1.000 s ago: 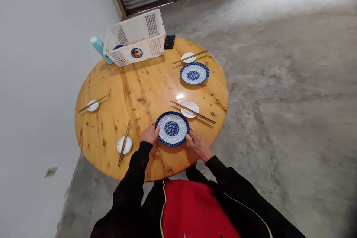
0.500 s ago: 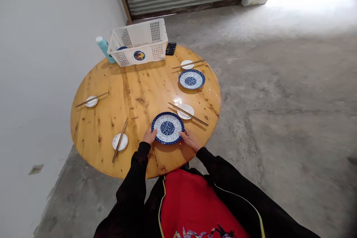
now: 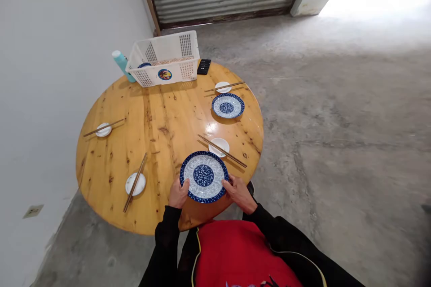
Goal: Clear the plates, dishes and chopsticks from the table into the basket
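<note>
A blue-and-white patterned plate (image 3: 204,176) is at the near edge of the round wooden table (image 3: 161,130). My left hand (image 3: 177,194) grips its left rim and my right hand (image 3: 239,193) grips its right rim. Just beyond the plate lies a small white saucer (image 3: 217,145) with a pair of chopsticks (image 3: 222,151) across it. I cannot tell whether the plate rests on the table or is lifted a little.
A second patterned plate (image 3: 228,106) sits farther right with a saucer and chopsticks (image 3: 223,86) behind it. Two more saucers with chopsticks (image 3: 135,183) (image 3: 103,128) lie on the left side. A white plastic basket (image 3: 163,58), a teal bottle (image 3: 123,65) and a black object (image 3: 204,66) stand at the far edge.
The plate has come toward me, from beside the saucer to the table's near edge, with both hands closing on its rim. The view has tilted, so the table sits lower.
</note>
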A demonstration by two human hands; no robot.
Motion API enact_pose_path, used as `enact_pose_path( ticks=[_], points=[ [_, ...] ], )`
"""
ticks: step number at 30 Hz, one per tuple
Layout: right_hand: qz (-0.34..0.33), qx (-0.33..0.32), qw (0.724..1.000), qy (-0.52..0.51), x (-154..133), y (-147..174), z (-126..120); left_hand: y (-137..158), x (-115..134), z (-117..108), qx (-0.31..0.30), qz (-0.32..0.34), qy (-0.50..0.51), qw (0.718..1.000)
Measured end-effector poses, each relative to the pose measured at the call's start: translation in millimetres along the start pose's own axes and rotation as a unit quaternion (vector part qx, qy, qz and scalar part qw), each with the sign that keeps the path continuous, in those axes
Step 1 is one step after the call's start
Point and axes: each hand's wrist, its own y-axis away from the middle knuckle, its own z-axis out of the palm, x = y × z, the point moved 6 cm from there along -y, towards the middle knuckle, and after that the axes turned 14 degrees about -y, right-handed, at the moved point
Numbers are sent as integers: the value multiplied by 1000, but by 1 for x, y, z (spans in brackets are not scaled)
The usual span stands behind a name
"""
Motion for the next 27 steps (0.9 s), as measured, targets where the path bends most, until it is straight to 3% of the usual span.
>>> enact_pose_path(
  ticks=[3, 6, 9, 13, 17, 21, 27],
  points=[
    [-54, 0, 998, 17, -25, -6, -36, 4, 36, 11, 18, 13, 27, 999],
    [-44, -11, 999, 24, -42, -17, -86, 4, 83, 33, 49, 4, 59, 997],
    [-24, -26, 999, 30, -55, -27, -148, 5, 138, 67, 64, -15, 94, 993],
    [-55, -20, 996, 71, -74, -38, -237, 5, 214, 120, 62, -20, 118, 991],
    [-54, -1, 992, 116, -78, -54, -308, -3, 266, 165, 50, -36, 112, 992],
    [-36, 2, 991, 126, -78, -75, -340, -21, 289, 185, 50, -39, 105, 992],
    [-33, -24, 997, 73, -97, -123, -333, -66, 295, 175, 76, -70, 75, 992]
  ],
)
